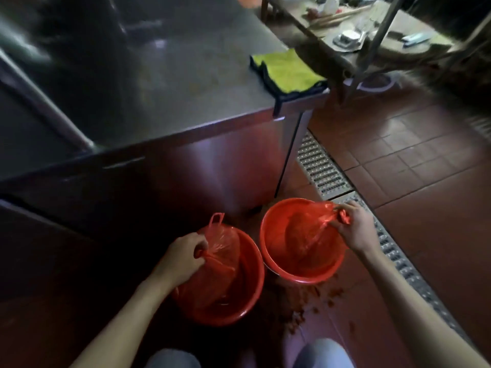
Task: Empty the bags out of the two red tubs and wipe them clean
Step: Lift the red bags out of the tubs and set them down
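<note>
At the bottom centre of the frame, on the tiled floor (pixel 425 160), two red tubs sit side by side, rims almost touching: left tub (pixel 249 293) and right tub (pixel 268 235). Each has a red plastic bag in it. Left hand (pixel 183 257) is over the left tub's left rim, fingers (pixel 198 244) curled around a gathered handle of the left bag (pixel 212 272); its second handle loop sticks up free at the far side. Right hand (pixel 353 229) is over the right tub's right rim, fingers (pixel 342 208) pinching the knotted top of the right bag (pixel 305 235), film pulled taut from there down to the tub centre. Key relation: each bag's bulk lies inboard of and below its hand, so each hand already owns the nearer bag, no crossover needed. Judgement: the next move is a straight lift up and out; the bags look loaded, so watch for drag on the rims and tipping a tub. Brown crumbs are scattered on the floor below the right tub, near the drain grate (pixel 321 171). A yellow-green cloth (pixel 287 70) lies on the steel desk (pixel 172 83) corner, upper centre, well apart from both hands; wiping is not yet started.
</note>
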